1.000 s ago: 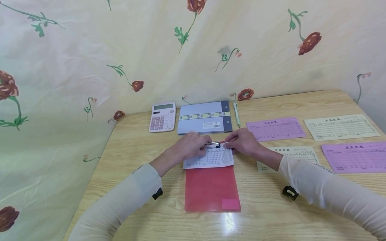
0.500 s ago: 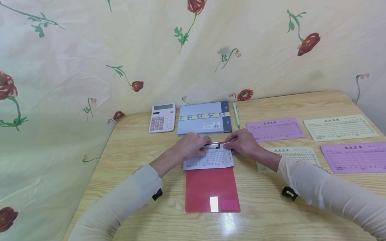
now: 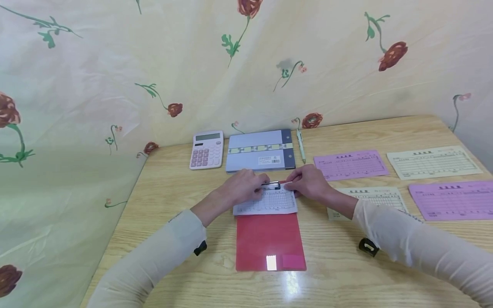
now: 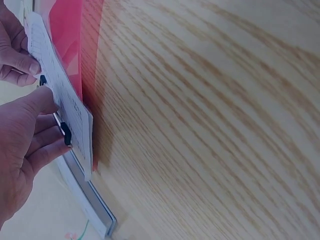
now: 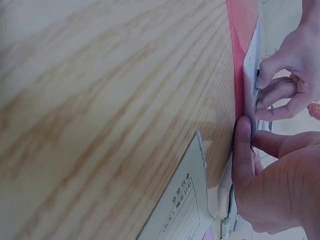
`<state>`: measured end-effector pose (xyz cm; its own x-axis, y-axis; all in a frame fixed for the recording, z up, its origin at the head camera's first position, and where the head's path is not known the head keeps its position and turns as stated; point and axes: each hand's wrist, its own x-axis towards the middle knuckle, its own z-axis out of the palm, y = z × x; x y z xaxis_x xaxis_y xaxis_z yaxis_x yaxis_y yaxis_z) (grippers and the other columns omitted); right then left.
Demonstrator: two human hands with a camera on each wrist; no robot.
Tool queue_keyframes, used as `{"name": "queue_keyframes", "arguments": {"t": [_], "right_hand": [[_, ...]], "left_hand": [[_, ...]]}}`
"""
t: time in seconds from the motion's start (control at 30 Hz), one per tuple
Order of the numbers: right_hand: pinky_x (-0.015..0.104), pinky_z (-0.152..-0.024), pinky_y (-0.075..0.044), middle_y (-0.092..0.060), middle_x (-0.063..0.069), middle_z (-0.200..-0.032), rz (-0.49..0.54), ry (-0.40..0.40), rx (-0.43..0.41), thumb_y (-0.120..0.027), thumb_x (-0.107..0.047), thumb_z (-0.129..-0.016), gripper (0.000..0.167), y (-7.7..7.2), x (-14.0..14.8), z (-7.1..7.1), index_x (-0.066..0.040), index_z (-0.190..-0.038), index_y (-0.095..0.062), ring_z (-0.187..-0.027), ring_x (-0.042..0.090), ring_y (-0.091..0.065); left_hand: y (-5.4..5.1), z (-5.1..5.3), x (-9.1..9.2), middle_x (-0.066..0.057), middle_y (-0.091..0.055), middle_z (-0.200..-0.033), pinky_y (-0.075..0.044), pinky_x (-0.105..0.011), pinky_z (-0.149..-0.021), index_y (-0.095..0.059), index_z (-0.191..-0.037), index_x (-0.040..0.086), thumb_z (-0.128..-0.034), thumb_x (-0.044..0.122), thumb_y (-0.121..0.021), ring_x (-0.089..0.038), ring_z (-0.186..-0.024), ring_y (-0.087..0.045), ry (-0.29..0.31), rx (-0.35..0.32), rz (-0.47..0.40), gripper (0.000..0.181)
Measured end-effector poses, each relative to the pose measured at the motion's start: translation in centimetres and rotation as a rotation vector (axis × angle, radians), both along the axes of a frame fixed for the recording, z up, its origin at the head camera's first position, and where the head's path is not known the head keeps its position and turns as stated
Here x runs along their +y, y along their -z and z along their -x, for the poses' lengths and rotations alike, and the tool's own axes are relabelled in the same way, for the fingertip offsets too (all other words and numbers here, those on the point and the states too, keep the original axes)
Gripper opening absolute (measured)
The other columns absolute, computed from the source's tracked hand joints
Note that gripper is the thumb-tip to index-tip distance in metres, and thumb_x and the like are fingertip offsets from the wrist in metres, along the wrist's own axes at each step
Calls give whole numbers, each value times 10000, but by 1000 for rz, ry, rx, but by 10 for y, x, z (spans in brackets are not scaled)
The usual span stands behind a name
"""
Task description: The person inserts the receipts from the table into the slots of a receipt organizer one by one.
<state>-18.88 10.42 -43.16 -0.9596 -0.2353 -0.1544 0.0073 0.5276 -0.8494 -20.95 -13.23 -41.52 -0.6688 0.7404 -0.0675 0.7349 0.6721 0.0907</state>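
A red clipboard lies at the middle of the table, with a stack of white printed forms across its upper part. My left hand grips the metal clip at the board's top; in the left wrist view, the thumb is on the forms' side and the other fingers are beyond the clip. With thumb and fingers, my right hand pinches the forms' upper right corner together with the board's edge. The right wrist view shows that thumb against the board's side. How far the forms reach under the clip is hidden.
Behind the board are a pink calculator, a blue-grey binder and a green pen. Purple slips and pale green slips lie to the right. Black objects sit near my left and right forearms.
Both hands keep their places on the clip and the forms' corner. A bright reflection has appeared on the lower part of the red board.
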Motion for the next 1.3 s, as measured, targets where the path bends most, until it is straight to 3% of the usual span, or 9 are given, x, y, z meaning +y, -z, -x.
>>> {"name": "queue_keyframes", "arguments": {"t": [0.5, 1.07, 1.3], "right_hand": [[279, -636, -606, -766, 160, -921, 14, 5, -19, -769, -25, -956, 135, 0, 1, 0, 66, -1055, -758, -732, 182, -721], [296, -672, -625, -750, 172, -925, 104, 23, -23, -776, -28, -950, 163, 2, 4, -3, 78, -1070, -745, -743, 181, -716], [293, -683, -625, -763, 169, -935, 84, 23, -23, -783, -26, -943, 160, 4, 3, -1, 76, -1062, -749, -757, 191, -730]], "left_hand": [[-1, 0, 0, 59, -563, -651, -287, -180, -471, -742, -1246, 108, -954, 108, -746, -34, -463, -373, -2, 1, 8, 292], [1, 1, 1, 55, -582, -690, -297, -184, -479, -739, -1238, 112, -955, 109, -744, -38, -473, -383, -9, 1, 5, 282], [0, 0, 1, 60, -590, -694, -300, -181, -477, -737, -1247, 115, -957, 112, -739, -36, -472, -386, -11, -6, 8, 290]]}}
